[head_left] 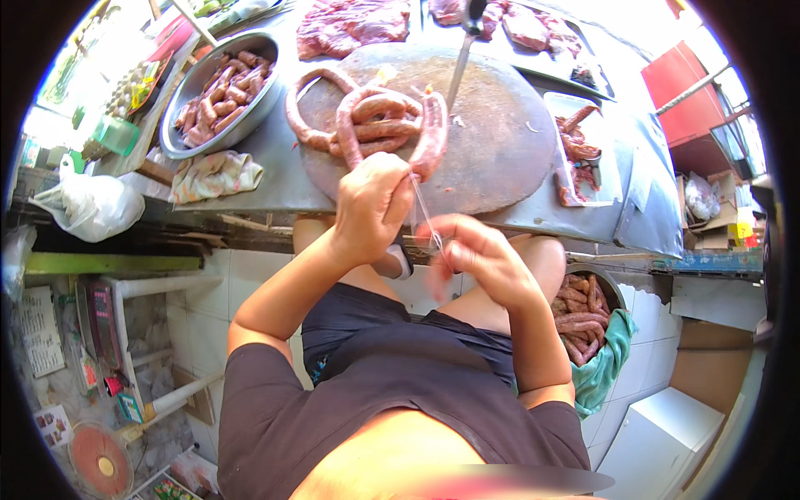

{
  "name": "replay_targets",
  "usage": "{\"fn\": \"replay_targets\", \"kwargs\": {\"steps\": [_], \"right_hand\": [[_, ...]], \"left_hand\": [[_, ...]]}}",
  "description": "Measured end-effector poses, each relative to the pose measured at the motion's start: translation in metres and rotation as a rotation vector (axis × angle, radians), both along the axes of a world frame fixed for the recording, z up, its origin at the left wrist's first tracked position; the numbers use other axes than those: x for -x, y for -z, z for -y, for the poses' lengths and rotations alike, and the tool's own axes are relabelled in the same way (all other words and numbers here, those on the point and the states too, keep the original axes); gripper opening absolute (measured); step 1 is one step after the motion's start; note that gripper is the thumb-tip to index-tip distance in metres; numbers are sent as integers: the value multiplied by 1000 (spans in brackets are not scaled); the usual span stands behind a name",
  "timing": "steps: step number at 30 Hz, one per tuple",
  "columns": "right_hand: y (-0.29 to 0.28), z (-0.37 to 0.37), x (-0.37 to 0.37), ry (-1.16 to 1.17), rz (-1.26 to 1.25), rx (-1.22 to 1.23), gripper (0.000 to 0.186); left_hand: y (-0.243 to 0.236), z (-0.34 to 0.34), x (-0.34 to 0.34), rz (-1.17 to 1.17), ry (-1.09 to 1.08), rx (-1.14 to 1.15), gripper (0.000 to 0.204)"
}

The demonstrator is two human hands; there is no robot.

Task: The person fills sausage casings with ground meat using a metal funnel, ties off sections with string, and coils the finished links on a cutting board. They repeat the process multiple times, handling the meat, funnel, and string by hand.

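A coil of raw sausage lies on the round wooden chopping board. My left hand is closed around the near end of this sausage, at the board's front edge. From there a thin, pale, see-through strand runs down to my right hand, whose fingers pinch it in front of the board. Motion blurs some of the right fingertips. I cannot tell whether the strand is string or empty casing. A knife stands upright at the board's far side.
A metal basin of sausage pieces stands at the left, near a stained cloth. Raw meat lies at the back. A white tray with meat scraps sits at the right. Below it, a bucket holds sausages beside a green cloth.
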State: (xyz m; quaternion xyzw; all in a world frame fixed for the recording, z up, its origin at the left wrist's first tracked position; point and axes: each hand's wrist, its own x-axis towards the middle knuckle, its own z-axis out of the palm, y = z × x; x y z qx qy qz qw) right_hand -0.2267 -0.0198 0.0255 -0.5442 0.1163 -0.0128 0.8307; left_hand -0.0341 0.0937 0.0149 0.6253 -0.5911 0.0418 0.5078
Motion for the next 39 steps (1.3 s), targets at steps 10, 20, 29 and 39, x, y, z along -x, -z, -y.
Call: {"fn": "replay_targets", "kwargs": {"steps": [10,20,29,39], "right_hand": [[-55,57,42,353,-10,1038,9],[-10,70,16,404,637,-341,21],[-22,81,-17,696,590,-303,20],[-34,110,3,721,348,-464,14]], "left_hand": [[-18,17,9,452,22,-162,9],[-23,24,13,293,243,-60,20],[-29,37,10,154,235,-59,22],[2,19,7,-98,193,-124,29]]}}
